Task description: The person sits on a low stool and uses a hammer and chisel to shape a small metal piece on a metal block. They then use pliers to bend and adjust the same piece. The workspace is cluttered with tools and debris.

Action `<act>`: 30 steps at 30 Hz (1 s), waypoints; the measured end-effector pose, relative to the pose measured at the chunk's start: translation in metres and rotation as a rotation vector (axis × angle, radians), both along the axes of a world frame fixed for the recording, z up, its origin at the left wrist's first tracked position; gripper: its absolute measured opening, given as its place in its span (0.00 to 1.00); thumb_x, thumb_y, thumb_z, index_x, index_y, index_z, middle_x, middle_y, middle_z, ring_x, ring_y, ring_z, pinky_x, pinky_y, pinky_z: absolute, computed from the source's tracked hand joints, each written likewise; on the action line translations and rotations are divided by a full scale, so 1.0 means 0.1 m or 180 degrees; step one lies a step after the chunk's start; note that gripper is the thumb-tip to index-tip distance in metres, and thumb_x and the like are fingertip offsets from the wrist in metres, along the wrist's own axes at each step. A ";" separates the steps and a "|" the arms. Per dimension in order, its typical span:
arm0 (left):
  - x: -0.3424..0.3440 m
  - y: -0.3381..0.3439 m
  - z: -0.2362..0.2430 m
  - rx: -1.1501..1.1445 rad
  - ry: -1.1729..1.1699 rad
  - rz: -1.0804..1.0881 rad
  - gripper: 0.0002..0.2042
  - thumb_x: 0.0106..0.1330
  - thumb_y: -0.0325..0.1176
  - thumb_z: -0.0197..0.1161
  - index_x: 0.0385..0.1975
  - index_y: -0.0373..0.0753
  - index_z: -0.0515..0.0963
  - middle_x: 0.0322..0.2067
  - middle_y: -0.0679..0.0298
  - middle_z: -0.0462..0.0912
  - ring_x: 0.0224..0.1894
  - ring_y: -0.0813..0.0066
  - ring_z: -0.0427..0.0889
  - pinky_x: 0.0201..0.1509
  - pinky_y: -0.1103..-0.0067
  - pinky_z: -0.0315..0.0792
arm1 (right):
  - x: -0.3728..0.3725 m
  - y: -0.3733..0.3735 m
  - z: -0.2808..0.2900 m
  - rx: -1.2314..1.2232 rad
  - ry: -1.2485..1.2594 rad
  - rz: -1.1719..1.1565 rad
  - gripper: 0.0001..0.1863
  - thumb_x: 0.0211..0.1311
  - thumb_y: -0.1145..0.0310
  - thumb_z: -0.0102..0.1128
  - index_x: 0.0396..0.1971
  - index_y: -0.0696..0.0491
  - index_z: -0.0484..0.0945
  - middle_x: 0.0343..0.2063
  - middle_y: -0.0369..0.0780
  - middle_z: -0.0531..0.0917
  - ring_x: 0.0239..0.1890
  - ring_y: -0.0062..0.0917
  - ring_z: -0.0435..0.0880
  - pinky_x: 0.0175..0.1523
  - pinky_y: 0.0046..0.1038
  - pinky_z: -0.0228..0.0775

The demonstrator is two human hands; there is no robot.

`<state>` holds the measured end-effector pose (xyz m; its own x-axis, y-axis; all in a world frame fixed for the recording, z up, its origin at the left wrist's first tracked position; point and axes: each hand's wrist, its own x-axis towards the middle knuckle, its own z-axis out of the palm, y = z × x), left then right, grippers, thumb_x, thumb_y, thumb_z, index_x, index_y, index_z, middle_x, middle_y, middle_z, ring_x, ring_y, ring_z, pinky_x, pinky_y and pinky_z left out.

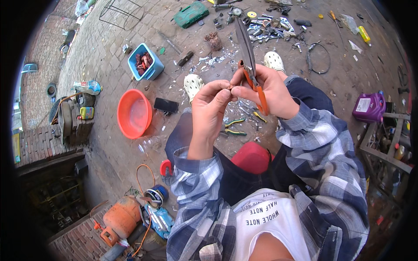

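My left hand point(209, 104) pinches a small copper-coloured piece point(231, 88) between thumb and fingertips. My right hand point(272, 93) holds large orange-handled shears point(261, 98) with long dark blades pointing up, and its thumb also touches the small piece, so my fingertips meet. Below my hands, pliers with yellow-and-green grips point(235, 130) and other metal tools lie on the ground. A dark phone point(166, 105) and an orange plastic basin point(134, 114) are to the left.
A blue bin point(153, 71) of reddish parts, a green case point(190, 15), scattered wrenches point(270, 28), a purple jug point(369, 107), a metal frame point(383, 158) and an orange gas cylinder point(122, 217) surround me. My shoes point(274, 61) rest on the paved ground.
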<state>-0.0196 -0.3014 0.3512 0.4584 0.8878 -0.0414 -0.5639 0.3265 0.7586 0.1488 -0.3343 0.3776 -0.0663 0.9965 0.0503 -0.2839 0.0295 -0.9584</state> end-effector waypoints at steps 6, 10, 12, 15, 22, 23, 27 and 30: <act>0.01 0.00 0.01 0.0197 0.0174 0.0083 0.06 0.62 0.24 0.62 0.38 0.30 0.78 0.33 0.61 0.81 0.34 0.75 0.80 0.41 0.80 0.75 | 0.02 0.02 0.00 0.0002 -0.0006 0.0075 0.12 0.59 0.67 0.65 0.36 0.60 0.77 0.28 0.35 0.80 0.30 0.14 0.78 0.38 0.17 0.71; -0.01 0.00 0.01 0.0136 0.0184 0.0045 0.06 0.63 0.25 0.61 0.38 0.30 0.78 0.33 0.62 0.81 0.34 0.76 0.79 0.41 0.81 0.74 | 0.03 0.00 0.06 -0.0010 -0.0018 0.0078 0.13 0.60 0.65 0.64 0.36 0.59 0.78 0.26 0.34 0.80 0.26 0.13 0.75 0.34 0.16 0.69; -0.03 0.00 0.00 0.0134 0.0199 0.0055 0.07 0.64 0.27 0.60 0.39 0.31 0.78 0.34 0.61 0.81 0.35 0.75 0.79 0.41 0.81 0.74 | 0.06 0.00 0.10 -0.0343 -0.0254 0.0138 0.13 0.60 0.64 0.64 0.36 0.59 0.77 0.26 0.33 0.79 0.27 0.12 0.74 0.34 0.16 0.67; -0.02 0.00 0.02 0.0075 0.0125 0.0155 0.07 0.65 0.27 0.60 0.39 0.31 0.77 0.34 0.61 0.80 0.34 0.75 0.79 0.41 0.81 0.74 | 0.03 0.03 -0.02 -0.0164 -0.0601 0.0007 0.17 0.57 0.61 0.66 0.35 0.60 0.75 0.27 0.36 0.79 0.28 0.16 0.76 0.34 0.20 0.68; -0.02 0.01 -0.02 0.0323 0.0008 0.0703 0.08 0.67 0.26 0.57 0.42 0.31 0.71 0.36 0.59 0.79 0.33 0.74 0.80 0.40 0.79 0.75 | -0.05 0.05 -0.18 0.1299 -0.3206 -0.0788 0.30 0.43 0.51 0.73 0.33 0.60 0.70 0.31 0.43 0.73 0.39 0.37 0.74 0.43 0.32 0.68; -0.02 0.01 -0.02 0.0353 0.0087 0.0782 0.09 0.67 0.26 0.57 0.43 0.30 0.71 0.35 0.58 0.79 0.33 0.73 0.80 0.39 0.78 0.75 | -0.05 0.04 -0.20 0.1440 -0.3177 -0.0788 0.29 0.45 0.53 0.72 0.35 0.60 0.68 0.33 0.44 0.71 0.37 0.38 0.72 0.41 0.33 0.66; 0.00 0.00 0.00 0.0564 0.0225 0.1008 0.08 0.67 0.26 0.57 0.43 0.30 0.71 0.34 0.58 0.79 0.33 0.73 0.80 0.40 0.78 0.75 | -0.07 0.03 -0.18 0.1250 -0.3223 -0.0817 0.28 0.44 0.54 0.73 0.33 0.59 0.68 0.32 0.44 0.71 0.37 0.38 0.73 0.41 0.34 0.67; 0.01 -0.01 -0.01 0.0667 0.0351 0.1169 0.08 0.67 0.26 0.58 0.42 0.30 0.72 0.34 0.59 0.79 0.33 0.73 0.80 0.40 0.79 0.75 | -0.08 0.03 -0.16 0.1332 -0.3307 -0.0916 0.28 0.43 0.55 0.73 0.32 0.59 0.68 0.32 0.44 0.71 0.38 0.39 0.73 0.40 0.34 0.67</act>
